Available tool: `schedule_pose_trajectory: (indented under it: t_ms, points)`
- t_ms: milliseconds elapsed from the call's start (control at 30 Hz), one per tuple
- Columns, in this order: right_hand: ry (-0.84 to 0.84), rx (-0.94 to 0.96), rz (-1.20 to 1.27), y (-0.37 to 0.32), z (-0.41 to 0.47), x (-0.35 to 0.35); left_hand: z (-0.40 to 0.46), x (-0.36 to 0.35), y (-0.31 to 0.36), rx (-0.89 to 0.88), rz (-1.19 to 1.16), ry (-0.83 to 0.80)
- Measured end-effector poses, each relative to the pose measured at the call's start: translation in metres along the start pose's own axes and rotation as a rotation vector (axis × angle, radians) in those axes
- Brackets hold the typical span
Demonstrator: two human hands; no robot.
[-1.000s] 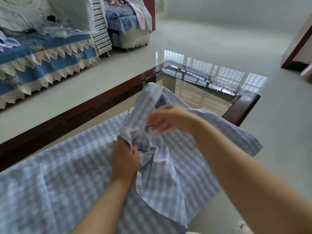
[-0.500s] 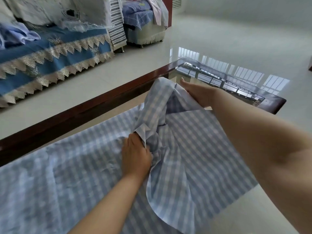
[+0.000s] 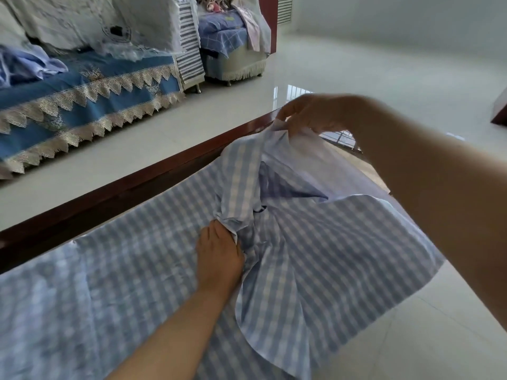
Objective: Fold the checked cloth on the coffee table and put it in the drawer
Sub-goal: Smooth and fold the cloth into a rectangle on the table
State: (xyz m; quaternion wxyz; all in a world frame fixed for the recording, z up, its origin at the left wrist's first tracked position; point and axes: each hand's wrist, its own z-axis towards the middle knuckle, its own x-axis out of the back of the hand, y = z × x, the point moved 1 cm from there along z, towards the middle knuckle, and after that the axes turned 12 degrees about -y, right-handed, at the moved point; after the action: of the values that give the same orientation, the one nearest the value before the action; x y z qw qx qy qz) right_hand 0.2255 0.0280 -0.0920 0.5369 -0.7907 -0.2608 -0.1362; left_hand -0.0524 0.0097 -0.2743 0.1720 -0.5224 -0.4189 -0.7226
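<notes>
A blue-and-white checked cloth [image 3: 115,272] lies spread over the coffee table [image 3: 131,185], whose dark wooden rim shows along the far side. The cloth's right part is bunched and partly lifted, and its near edge hangs off the table. My left hand [image 3: 219,256] rests on the cloth and grips a gathered bunch of it near the middle. My right hand [image 3: 312,113] is raised above the far rim and pinches a corner of the cloth, pulling it up. No drawer is in view.
A sofa [image 3: 82,86] with a blue lace-trimmed cover stands beyond the table at the left. An armchair [image 3: 230,45] with a checked cover stands behind it. Glossy pale floor tiles [image 3: 384,64] stretch to the right. A dark piece of furniture [image 3: 500,111] shows at the right edge.
My right hand has moved up and away from my left hand, drawing a corner of the cloth toward the far rim. My left hand stays on the bunched cloth. The view has shifted.
</notes>
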Motion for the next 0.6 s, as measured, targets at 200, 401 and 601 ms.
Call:
schedule_pose_trajectory:
  t_ms: [200, 401, 601]
  points:
    - [1.081, -0.087, -0.341, 0.026, -0.024, 0.014, 0.000, 0.002, 0.000, 0.016, -0.090, 0.005]
    - [0.982, -0.184, 0.003, 0.036, -0.019, 0.005, 0.002, 0.006, -0.001, 0.019, -0.324, 0.047]
    - [0.738, -0.042, 0.515, 0.054, 0.008, -0.026, 0.002, 0.006, -0.008, 0.036, -0.424, 0.102]
